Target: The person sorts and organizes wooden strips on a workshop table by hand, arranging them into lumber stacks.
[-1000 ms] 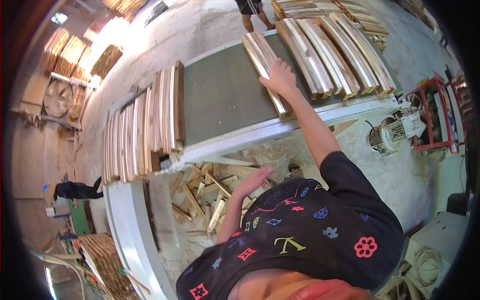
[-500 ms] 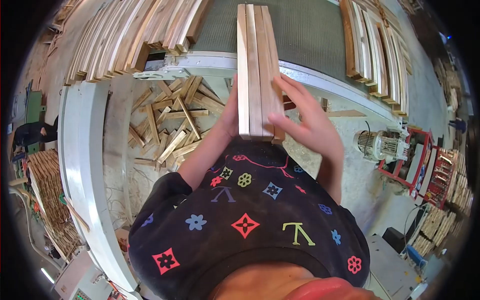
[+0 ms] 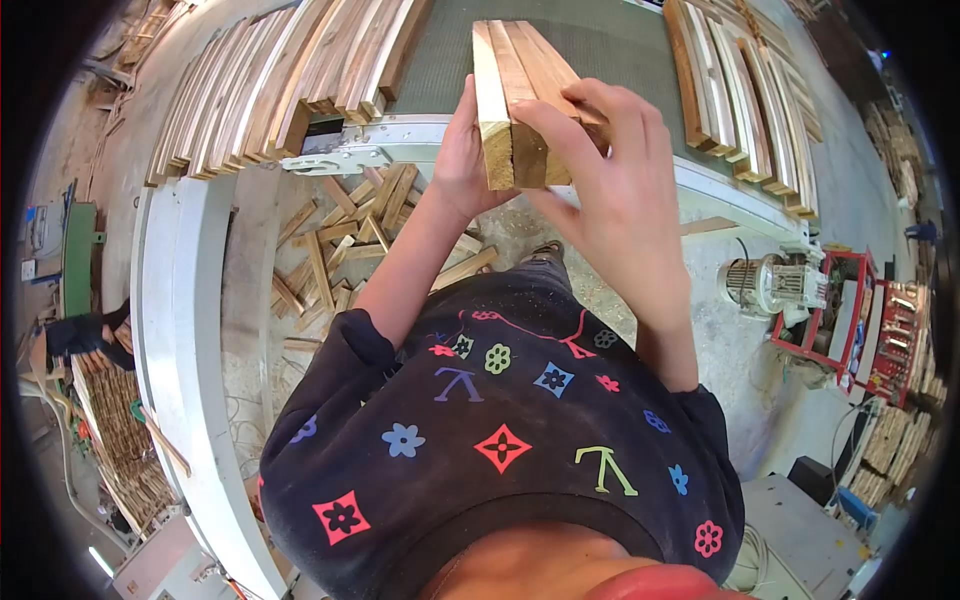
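Note:
Several wooden strips [image 3: 517, 75] lie side by side as a bundle in front of my chest, their near end faces turned toward me. Along the bundle's left side, my left hand [image 3: 463, 165] supports it, its thumb upright against the outer pale strip and the other fingers hidden beneath. My right hand [image 3: 625, 160] curls around the right side near the close end, fingertips resting on the top faces. Behind the bundle runs a green ribbed conveyor belt [image 3: 600, 60], which the strips' far end overlaps in this view.
Rows of wooden strips rest at the left [image 3: 260, 85] and right [image 3: 735, 100] of the belt. Offcuts [image 3: 320, 250] litter the floor below the metal frame [image 3: 410, 140]. A motor [image 3: 755, 285] and red rack [image 3: 840, 310] stand right. A person [image 3: 80, 338] is far left.
The bundle's near end has risen and moved away from my body, so its end faces now show. My right hand has shifted from the side onto the near end's top.

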Demonstrator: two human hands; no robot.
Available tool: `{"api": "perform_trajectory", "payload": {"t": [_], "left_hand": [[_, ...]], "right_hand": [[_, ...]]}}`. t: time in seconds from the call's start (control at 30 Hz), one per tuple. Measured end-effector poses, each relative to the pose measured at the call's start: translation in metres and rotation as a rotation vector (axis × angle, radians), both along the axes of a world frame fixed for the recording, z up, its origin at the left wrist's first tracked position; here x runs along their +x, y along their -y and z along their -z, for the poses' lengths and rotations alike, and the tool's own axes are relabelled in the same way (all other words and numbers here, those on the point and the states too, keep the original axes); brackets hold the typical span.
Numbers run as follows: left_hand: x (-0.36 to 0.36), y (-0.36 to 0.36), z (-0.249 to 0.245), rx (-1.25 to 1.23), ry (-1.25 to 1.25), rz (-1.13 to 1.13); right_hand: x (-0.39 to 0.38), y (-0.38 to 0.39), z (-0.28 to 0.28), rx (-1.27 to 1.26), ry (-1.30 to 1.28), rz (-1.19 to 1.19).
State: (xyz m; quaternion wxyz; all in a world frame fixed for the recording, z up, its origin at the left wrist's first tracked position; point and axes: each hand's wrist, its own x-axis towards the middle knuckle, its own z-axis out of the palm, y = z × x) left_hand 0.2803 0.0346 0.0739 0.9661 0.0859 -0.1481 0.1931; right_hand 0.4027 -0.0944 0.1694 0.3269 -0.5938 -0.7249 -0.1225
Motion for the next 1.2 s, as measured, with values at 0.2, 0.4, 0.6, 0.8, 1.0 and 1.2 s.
{"api": "perform_trajectory", "payload": {"t": [0.2, 0.4, 0.6, 0.8, 1.0, 1.2], "left_hand": [[0.003, 0.025, 0.024, 0.071, -0.448, -0.271], [-0.013, 0.061, 0.104, -0.100, -0.633, -0.127], [-0.025, 0.085, 0.155, -0.107, -0.574, 0.003], [-0.035, 0.108, 0.146, -0.041, -0.720, -0.018], [-0.042, 0.116, 0.136, -0.139, -0.659, 0.005], [-0.046, 0.101, 0.189, -0.075, -0.443, 0.075]], "right_hand": [[-0.019, 0.028, -0.019, 0.335, -0.081, -0.171], [-0.001, 0.029, 0.008, 0.254, -0.588, -0.389], [0.127, 0.028, -0.004, 0.491, -1.498, -0.604], [0.155, -0.072, 0.140, -0.313, -2.312, -1.304], [0.100, -0.047, 0.136, 0.002, -1.975, -0.653], [0.135, -0.032, 0.050, 0.735, -1.651, -0.489]]}}
